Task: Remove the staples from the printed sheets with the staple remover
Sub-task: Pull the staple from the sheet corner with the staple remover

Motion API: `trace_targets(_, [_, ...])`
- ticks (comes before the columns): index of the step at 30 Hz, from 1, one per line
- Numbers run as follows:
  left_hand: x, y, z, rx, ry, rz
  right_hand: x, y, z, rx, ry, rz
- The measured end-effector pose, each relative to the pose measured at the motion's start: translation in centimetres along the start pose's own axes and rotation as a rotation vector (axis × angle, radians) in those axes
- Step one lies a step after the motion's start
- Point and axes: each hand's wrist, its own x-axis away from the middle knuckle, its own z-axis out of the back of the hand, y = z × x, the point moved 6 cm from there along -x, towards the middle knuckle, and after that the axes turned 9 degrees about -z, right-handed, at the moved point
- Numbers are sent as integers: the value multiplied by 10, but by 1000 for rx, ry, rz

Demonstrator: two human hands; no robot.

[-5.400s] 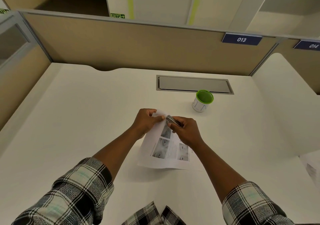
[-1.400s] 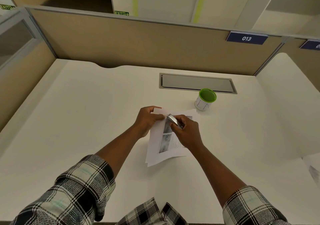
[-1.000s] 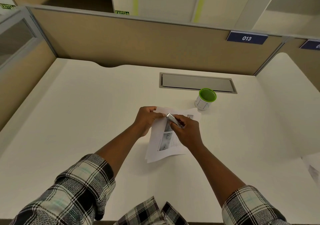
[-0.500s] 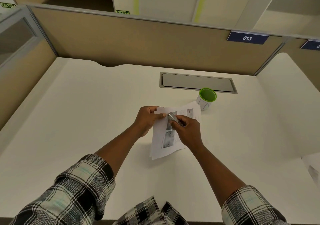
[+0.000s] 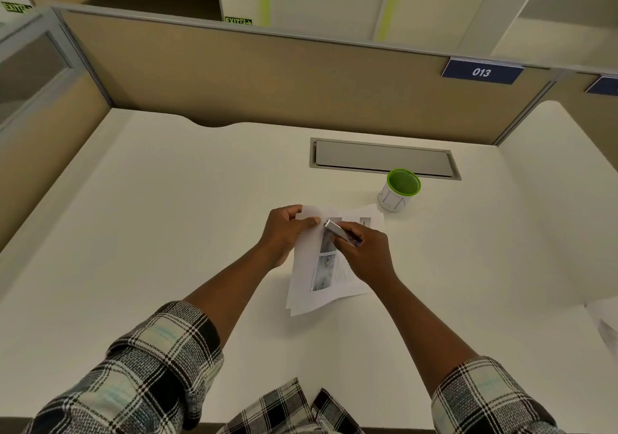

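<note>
Since half a second ago, little has shifted at the desk: the far corner of the upper page has dropped back from its lifted curl, and both hands keep their places. A person in a plaid shirt works at a white cubicle desk (image 5: 167,233), the left hand (image 5: 284,229) pinching the top left corner of the printed sheets (image 5: 321,273) between thumb and curled fingers. The right hand (image 5: 366,253) grips a metallic staple remover (image 5: 339,231), fingers wrapped round its body, its tip set against the paper just beside the left thumb. The sheets lie at mid-desk, angled, their lower edges fanned slightly apart. A white cup with a green rim (image 5: 399,192) stands beyond the pages, near a grey cable hatch (image 5: 381,157). A blue "013" plate (image 5: 481,72) hangs on the tan partition.
</note>
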Motion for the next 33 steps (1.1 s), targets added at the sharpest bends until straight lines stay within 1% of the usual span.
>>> trace_targets(5, [0,1,-1,34,-31,32,0,-4,-1,-14,12,25])
trace_targets(12, [-4,4,2,19,-85,73,-1,-5,-4,-19,53,7])
trace_targets(17, [-5,4,5,-56,-81,63,0,-7,-4,-31,62,12])
trace_targets(33, [-7,8,6,-194,-101,-3,-1,-10,-7,153,85,102])
